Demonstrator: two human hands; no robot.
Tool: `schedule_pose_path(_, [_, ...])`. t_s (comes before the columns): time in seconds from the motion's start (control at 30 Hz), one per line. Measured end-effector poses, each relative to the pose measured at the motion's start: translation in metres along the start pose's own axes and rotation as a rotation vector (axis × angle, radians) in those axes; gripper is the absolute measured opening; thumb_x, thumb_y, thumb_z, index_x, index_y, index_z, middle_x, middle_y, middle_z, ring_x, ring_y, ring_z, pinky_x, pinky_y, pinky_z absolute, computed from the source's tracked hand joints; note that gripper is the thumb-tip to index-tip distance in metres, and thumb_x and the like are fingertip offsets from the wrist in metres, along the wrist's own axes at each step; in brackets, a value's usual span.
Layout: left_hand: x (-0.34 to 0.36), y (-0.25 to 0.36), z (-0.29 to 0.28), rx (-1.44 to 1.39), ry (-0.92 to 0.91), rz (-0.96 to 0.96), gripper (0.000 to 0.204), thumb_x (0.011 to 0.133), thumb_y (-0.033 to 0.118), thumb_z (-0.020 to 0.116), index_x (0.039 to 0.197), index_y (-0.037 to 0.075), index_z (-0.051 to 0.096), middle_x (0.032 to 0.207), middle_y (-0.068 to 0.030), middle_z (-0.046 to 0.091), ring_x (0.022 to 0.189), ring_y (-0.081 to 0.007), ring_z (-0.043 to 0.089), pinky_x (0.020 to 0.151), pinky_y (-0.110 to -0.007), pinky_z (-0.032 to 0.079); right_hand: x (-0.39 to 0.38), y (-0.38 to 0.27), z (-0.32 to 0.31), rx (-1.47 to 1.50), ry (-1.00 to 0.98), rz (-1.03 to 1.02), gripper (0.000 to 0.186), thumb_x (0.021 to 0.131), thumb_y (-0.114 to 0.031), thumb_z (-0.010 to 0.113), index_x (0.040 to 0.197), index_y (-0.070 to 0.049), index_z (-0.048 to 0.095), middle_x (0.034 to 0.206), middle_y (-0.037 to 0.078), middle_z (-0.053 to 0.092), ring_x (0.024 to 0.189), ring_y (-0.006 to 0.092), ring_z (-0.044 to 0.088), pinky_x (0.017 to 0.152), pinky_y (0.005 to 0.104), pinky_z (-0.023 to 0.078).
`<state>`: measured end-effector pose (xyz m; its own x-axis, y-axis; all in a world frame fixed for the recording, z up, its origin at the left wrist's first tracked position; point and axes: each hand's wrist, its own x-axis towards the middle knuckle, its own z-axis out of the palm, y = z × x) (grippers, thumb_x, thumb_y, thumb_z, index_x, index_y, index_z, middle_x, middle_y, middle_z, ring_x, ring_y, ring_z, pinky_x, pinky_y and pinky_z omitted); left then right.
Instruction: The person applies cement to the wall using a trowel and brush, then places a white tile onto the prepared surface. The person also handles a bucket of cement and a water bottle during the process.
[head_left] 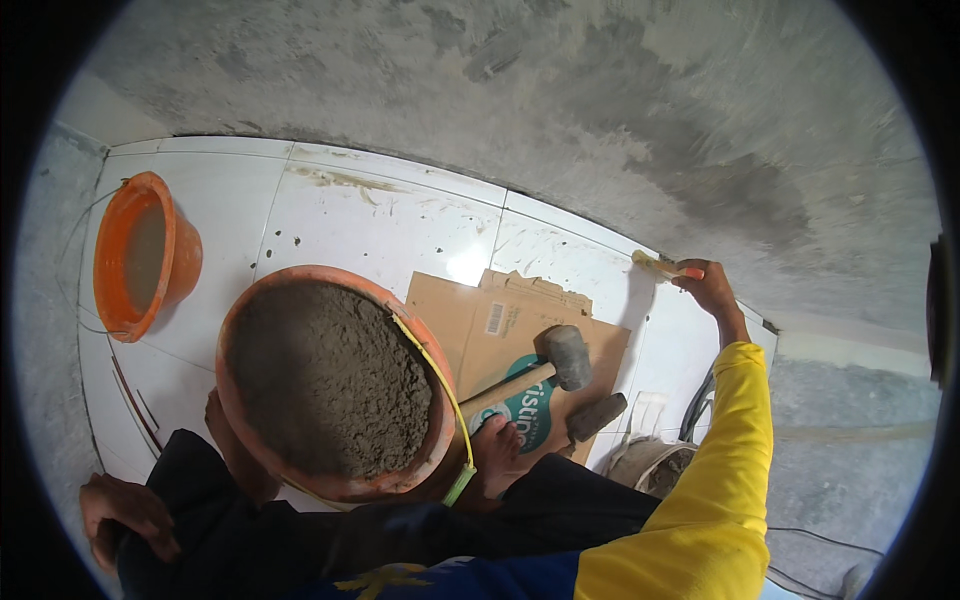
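Note:
My right hand (706,290) grips a small brush (668,267) with pale bristles and a red-marked handle, against the white tile edge at the foot of the grey wall. At lower left, my left hand (128,520) rests open on my dark-trousered knee, fingers loosely bent and holding nothing. A large orange bucket (330,377) of grey wet mortar stands between my bare feet. Right of it, a rubber mallet (568,357) with a wooden handle and a dark block (596,418) lie on cardboard (450,315).
A smaller orange bucket (181,262) with cloudy water stands at left. Grey walls (620,120) bound the tiled floor (368,222). A pale bucket (650,468) sits partly behind my right arm. Thin rods (135,400) lie at left; cables (820,540) run at lower right.

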<state>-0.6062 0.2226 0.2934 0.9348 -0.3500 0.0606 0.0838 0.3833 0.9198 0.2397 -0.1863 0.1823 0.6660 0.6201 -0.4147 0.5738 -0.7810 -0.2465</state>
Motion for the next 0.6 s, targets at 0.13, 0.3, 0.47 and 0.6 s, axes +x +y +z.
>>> schedule_pose_path(0.13, [-0.02, -0.007, -0.006, 0.001, -0.076, -0.044, 0.1, 0.086, 0.034, 0.088, 0.16, -0.002, 0.032, 0.124, -0.0282, 0.072, 0.115, -0.0421, 0.072, 0.099, -0.05, 0.054, -0.006, 0.026, -0.008, -0.098, 0.082, -0.052, 0.033, 0.082, -0.009, 0.083, 0.113, 0.0, 0.078, 0.101, 0.017, 0.079, 0.086, 0.0269, 0.073, 0.08, 0.0358, 0.056])
schedule_pose_path(0.3, [-0.029, -0.005, -0.011, 0.025, -0.204, -0.104, 0.091, 0.089, 0.042, 0.085, 0.155, -0.003, 0.041, 0.123, -0.0295, 0.072, 0.114, -0.043, 0.072, 0.1, -0.05, 0.052, -0.024, 0.014, -0.022, -0.235, 0.239, -0.133, 0.029, 0.08, -0.014, 0.084, 0.104, -0.001, 0.078, 0.1, 0.019, 0.077, 0.091, 0.0373, 0.073, 0.083, 0.0412, 0.057])
schedule_pose_path(0.47, [-0.017, 0.009, 0.018, 0.123, 0.146, 0.073, 0.078, 0.096, 0.053, 0.071, 0.137, -0.011, 0.056, 0.113, -0.0279, 0.073, 0.105, -0.0397, 0.074, 0.095, -0.047, 0.055, -0.054, -0.154, -0.04, -0.117, 0.181, -0.34, 0.02, 0.084, -0.015, 0.081, 0.097, -0.001, 0.077, 0.089, 0.017, 0.075, 0.081, 0.032, 0.072, 0.076, 0.0396, 0.055])
schedule_pose_path(0.6, [0.018, 0.031, 0.043, 0.261, 0.577, 0.25, 0.07, 0.104, 0.054, 0.059, 0.115, -0.015, 0.069, 0.088, -0.0241, 0.077, 0.082, -0.0348, 0.078, 0.082, -0.043, 0.061, -0.08, -0.32, -0.028, 0.313, 0.201, -0.58, 0.019, 0.09, -0.014, 0.081, 0.1, 0.002, 0.076, 0.091, 0.013, 0.075, 0.079, 0.0191, 0.07, 0.073, 0.0331, 0.056])
